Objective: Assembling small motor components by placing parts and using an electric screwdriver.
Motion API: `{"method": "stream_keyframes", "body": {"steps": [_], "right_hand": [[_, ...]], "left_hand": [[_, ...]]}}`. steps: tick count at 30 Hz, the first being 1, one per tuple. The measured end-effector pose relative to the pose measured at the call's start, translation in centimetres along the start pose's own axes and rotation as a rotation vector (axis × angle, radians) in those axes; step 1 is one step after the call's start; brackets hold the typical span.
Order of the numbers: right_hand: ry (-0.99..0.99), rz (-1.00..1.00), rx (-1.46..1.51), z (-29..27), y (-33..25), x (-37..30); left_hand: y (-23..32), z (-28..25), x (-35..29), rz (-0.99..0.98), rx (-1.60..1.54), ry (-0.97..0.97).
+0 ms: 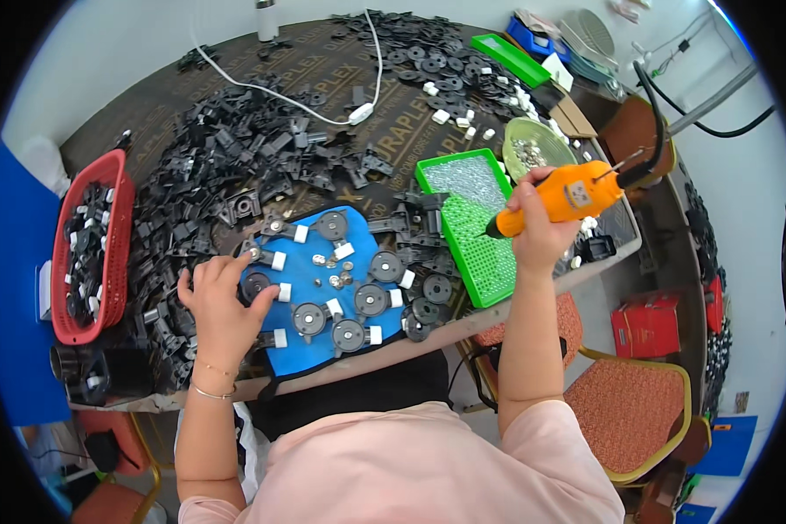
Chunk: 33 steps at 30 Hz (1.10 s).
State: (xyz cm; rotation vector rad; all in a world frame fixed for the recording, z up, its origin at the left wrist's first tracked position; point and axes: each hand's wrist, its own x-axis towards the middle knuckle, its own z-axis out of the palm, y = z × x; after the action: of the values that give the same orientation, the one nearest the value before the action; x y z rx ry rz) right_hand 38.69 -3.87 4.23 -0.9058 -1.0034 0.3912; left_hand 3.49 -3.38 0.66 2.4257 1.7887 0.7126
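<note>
My right hand (540,229) is wrapped round an orange electric screwdriver (576,192). Its dark tip points down and left over a green perforated tray (485,271). On a blue mat (310,279), the thumb and fingers of my left hand (220,301) curl round a black round part (255,285) with a white tab. Several similar assemblies, such as a black disc assembly (372,299), lie about the mat with their white tabs sticking out. Small shiny metal pieces (336,278) lie in the mat's middle.
Black plastic parts (262,148) are heaped across the table. A red basket (118,253) of parts stands at the left. A green tray of small metal pieces (467,175) and a pale green bowl (520,135) sit at right. A white cable (306,109) crosses the back.
</note>
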Motion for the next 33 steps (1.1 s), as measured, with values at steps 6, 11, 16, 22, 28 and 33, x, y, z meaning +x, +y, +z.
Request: {"method": "stream_keyframes", "body": {"steps": [6,11,16,22,28,33], "right_hand": [[0.028,0.042,0.014,-0.7,1.4,-0.5],[0.024,0.058,0.052,-0.5,1.9,-0.8],[0.030,0.027,0.031,-0.4,2.1,-0.7],[0.049,0.057,0.040,-0.3,2.6,-1.0],[0.011,0.049,0.061,-1.2,1.8,-0.5],[0.026,-0.003,0.237,-2.0,-0.4,-0.2]], "left_hand": [[1.1,0.7,0.4,0.041,0.006,-0.025],[1.3,0.8,0.1,0.040,0.008,-0.037],[1.4,0.7,0.2,0.050,-0.003,-0.037],[1.7,0.6,0.5,0.048,-0.006,-0.047],[2.2,1.4,1.5,0.099,-0.035,-0.043],[3.4,3.1,4.8,0.189,-0.025,-0.063]]}}
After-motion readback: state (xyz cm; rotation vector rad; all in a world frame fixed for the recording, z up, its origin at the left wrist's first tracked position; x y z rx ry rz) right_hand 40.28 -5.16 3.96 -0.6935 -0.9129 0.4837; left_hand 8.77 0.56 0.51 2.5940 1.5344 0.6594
